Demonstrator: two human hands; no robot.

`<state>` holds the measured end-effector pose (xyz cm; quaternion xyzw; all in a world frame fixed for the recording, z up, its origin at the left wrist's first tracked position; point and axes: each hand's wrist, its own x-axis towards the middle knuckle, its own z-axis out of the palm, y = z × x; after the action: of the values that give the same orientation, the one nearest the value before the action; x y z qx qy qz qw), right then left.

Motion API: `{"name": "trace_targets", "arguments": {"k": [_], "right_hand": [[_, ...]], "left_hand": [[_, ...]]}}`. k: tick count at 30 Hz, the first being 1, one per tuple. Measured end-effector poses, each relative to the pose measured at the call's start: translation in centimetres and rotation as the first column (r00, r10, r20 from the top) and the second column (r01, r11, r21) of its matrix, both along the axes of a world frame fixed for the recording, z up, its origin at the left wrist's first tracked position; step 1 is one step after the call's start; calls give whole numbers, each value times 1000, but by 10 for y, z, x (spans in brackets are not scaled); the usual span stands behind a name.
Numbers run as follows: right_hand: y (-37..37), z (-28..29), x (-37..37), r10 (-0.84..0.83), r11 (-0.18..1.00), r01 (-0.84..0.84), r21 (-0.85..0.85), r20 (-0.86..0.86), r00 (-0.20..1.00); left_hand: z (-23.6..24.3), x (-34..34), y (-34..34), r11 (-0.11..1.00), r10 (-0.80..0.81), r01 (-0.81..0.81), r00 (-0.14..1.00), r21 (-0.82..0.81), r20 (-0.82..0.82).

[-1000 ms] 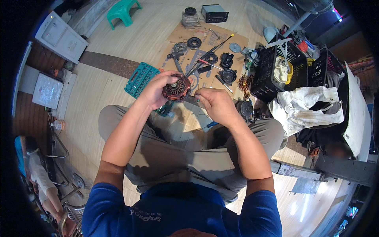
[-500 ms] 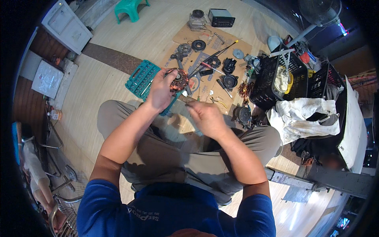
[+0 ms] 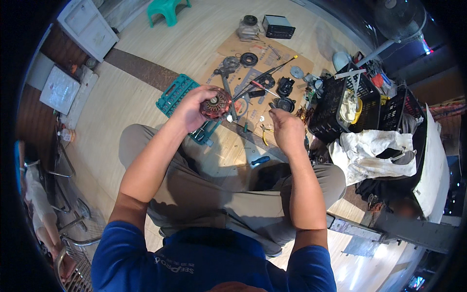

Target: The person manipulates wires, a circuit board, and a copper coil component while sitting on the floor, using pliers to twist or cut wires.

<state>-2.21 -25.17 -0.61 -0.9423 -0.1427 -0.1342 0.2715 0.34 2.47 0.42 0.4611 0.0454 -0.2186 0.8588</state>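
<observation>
My left hand (image 3: 193,108) is wrapped around a round copper-wound motor armature (image 3: 217,105), held above the edge of a green socket set case (image 3: 168,103). The armature's ringed end with a shaft in its middle faces up. My right hand (image 3: 291,134) is closed, thumb and fingertips together, beside a round black motor housing (image 3: 285,103). Something small and dark shows at its fingertips; I cannot make out what it is. Yellow-handled pliers (image 3: 264,136) lie left of that hand. A blue-handled screwdriver (image 3: 260,160) rests on the floor near my crossed legs.
Cardboard (image 3: 228,46) beyond my hands carries several black motor parts and a red-handled screwdriver (image 3: 258,84). Black crates (image 3: 323,109) and a white cloth (image 3: 374,146) stand to the right. Farther off are a car stereo (image 3: 278,27) and a green stool (image 3: 168,10).
My right hand has moved right and farther away, from over my lap to the black housing. The armature in my left hand has tilted. The blue-handled screwdriver now shows on the floor.
</observation>
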Motion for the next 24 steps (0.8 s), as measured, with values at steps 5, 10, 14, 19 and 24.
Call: {"name": "trace_targets", "arguments": {"k": [5, 10, 14, 19, 24], "right_hand": [[-2, 24, -9, -22, 999, 25, -32, 86, 996], [-4, 32, -11, -41, 995, 50, -85, 105, 994], [-8, 38, -12, -71, 997, 77, -31, 156, 985], [-6, 51, -30, -46, 999, 48, -6, 185, 982], [22, 50, -59, 208, 973, -222, 68, 166, 964]], "left_hand": [[1, 0, -9, 988, -71, 58, 994, 145, 86], [11, 2, -7, 979, -91, 80, 994, 188, 54], [15, -3, -8, 981, -131, 125, 991, 145, 34], [-1, 0, -10, 967, 24, -53, 993, 250, 117], [-22, 15, -2, 878, 451, -464, 884, 117, 122]]}}
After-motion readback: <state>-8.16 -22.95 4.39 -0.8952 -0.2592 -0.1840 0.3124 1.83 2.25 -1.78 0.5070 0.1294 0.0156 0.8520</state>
